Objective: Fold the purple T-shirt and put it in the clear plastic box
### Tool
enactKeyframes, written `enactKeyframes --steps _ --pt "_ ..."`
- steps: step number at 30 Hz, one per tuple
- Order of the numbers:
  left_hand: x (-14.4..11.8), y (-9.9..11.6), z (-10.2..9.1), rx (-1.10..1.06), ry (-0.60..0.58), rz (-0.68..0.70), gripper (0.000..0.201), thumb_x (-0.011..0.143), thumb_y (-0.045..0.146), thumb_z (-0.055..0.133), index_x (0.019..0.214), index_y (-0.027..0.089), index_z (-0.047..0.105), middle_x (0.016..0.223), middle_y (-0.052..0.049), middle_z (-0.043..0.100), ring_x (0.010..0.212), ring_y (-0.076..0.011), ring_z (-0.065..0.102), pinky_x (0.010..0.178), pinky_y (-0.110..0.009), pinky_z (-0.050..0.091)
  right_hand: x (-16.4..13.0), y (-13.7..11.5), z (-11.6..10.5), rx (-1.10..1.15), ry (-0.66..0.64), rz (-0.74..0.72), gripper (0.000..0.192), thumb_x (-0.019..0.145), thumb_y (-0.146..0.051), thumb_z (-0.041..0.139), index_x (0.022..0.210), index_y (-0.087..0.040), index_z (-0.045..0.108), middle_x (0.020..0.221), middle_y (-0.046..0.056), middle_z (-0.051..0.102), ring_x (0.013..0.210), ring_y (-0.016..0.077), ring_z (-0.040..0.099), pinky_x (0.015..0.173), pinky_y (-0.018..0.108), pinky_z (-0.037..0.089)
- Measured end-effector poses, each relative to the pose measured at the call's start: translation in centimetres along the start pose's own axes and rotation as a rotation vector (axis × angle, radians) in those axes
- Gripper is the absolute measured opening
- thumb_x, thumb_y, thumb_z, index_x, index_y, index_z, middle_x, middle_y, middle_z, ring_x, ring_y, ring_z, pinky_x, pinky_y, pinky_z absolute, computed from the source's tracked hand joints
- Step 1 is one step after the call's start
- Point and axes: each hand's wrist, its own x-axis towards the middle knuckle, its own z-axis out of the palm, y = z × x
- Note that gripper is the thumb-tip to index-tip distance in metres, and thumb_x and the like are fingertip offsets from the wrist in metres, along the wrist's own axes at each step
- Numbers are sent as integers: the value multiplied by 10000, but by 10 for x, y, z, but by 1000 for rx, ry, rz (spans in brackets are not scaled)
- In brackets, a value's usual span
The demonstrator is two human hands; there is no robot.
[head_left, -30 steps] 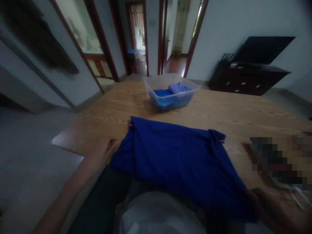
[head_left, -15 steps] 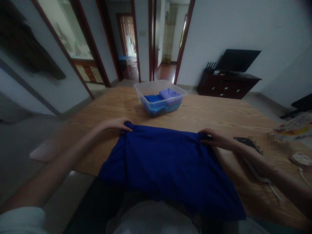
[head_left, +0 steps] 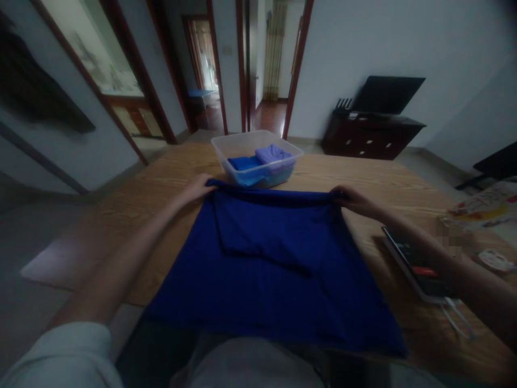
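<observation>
A dark blue shirt [head_left: 258, 291] is spread over the near side of the table and reaches down to its front edge. Its far edge is gathered into a fold, with a loose flap of cloth below it. My left hand [head_left: 198, 188] pinches the far left corner. At the far right corner my right hand [head_left: 350, 200] is closed on the same cloth. Just beyond the shirt stands a clear plastic box [head_left: 223, 152], in which lie a folded blue cloth [head_left: 244, 163] and a folded purple cloth [head_left: 273, 154].
On the wooden table [head_left: 359, 175], a tablet or phone [head_left: 412, 261] with a white cable [head_left: 458, 318] lies under my right forearm. A printed bag [head_left: 480, 207] and a round white object [head_left: 496, 260] are at the right. Farther off, a dark cabinet [head_left: 371, 134] carries a screen [head_left: 390, 94].
Both hands have moved away from me, carrying the shirt's far edge closer to the box. That edge is now folded over, and more of the shirt lies flat.
</observation>
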Motion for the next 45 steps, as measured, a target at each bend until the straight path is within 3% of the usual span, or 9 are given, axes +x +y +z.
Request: enactKeyframes --steps 6,12,16,19,23,28,33,40,45 --pt "12 8 16 151 120 -60 307 915 302 698 1174 139 725 1218 -179 692 1236 -388 633 1143 -536 479 14 -10 7 -201 8 -60 373 961 -371 548 1218 -165 722 1175 204 748 1044 370 715 949 556 586" --pt "-74 45 27 238 317 8 439 1011 260 548 1436 164 594 1456 -216 590 1434 -402 527 1232 -581 407 -56 -84 21 -520 48 -218 567 1047 -180 478 1613 -213 494 1633 205 506 1425 423 553 1150 641 470" --pt "-114 77 44 -224 30 -304 447 1117 540 369 1308 197 583 1165 -145 767 1015 -291 772 880 -437 617 -96 -177 46 -418 -17 -315 449 1118 -339 524 1550 -216 529 1438 174 633 1270 329 647 1077 511 569" --pt "-116 94 53 -407 -148 -430 600 1065 679 457 1420 196 488 1060 -108 800 785 -242 780 624 -326 568 -98 -221 68 -355 -68 -360 605 1100 -456 593 1626 -192 454 1548 190 574 1397 348 585 1150 522 535" --pt "-124 115 53 -143 -136 -172 762 964 721 674 1506 215 499 1120 -97 785 992 -292 773 847 -399 591 -75 -227 92 -499 -99 -400 696 1061 -449 676 1612 -79 466 1557 256 582 1378 405 604 1106 547 547" --pt "-157 146 61 275 -51 216 713 987 695 690 1545 267 571 1600 -146 570 1423 -403 540 1143 -561 433 -63 -218 98 -715 -139 -475 369 1050 -206 639 1392 -68 652 1384 220 710 1179 348 702 980 474 571" --pt "-154 158 70 527 -24 330 458 1031 322 706 1461 184 628 1409 -143 690 1247 -333 633 1050 -480 442 -65 -224 86 -821 -128 -512 384 996 -9 547 1346 -98 679 1287 191 754 1124 317 710 943 428 534" --pt "-151 153 69 656 28 484 354 1089 258 601 1414 128 653 1250 -144 739 1092 -307 686 936 -458 467 -74 -220 67 -703 -23 -453 343 1004 -13 529 1310 -63 675 1171 195 774 1042 316 720 915 416 532" --pt "-162 137 61 589 71 663 236 1104 144 516 1220 156 722 1002 -88 758 922 -253 696 854 -413 490 -97 -226 66 -603 -11 -487 456 997 -9 494 1411 -105 659 1305 202 758 1238 355 686 1043 477 541"
